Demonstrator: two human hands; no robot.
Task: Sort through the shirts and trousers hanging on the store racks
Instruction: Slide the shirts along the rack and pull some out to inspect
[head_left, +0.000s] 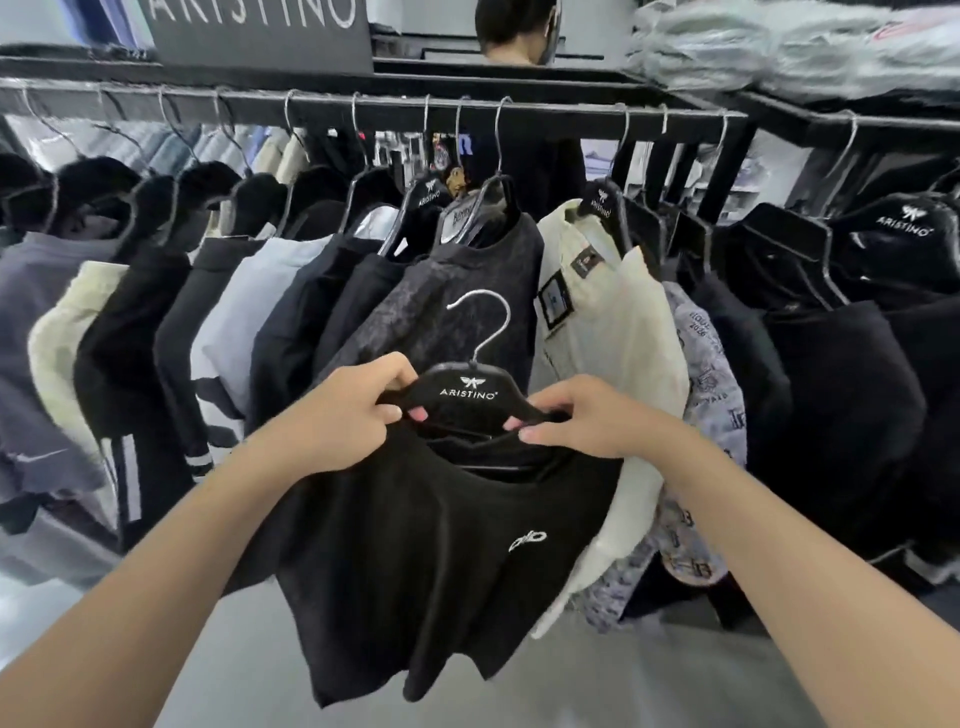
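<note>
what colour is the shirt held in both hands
Black shirt with a small white logo; head view.

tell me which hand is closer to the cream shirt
Right. The right hand grips the hanger beside the cream shirt; the left hand grips its other end, farther off.

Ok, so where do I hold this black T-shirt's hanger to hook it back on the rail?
Take the hanger by its centre plate, just under the metal hook, from your near side. Its shoulders sit inside the black T-shirt, while the centre is bare and the hook stands upright, free to go over the rail.
</note>
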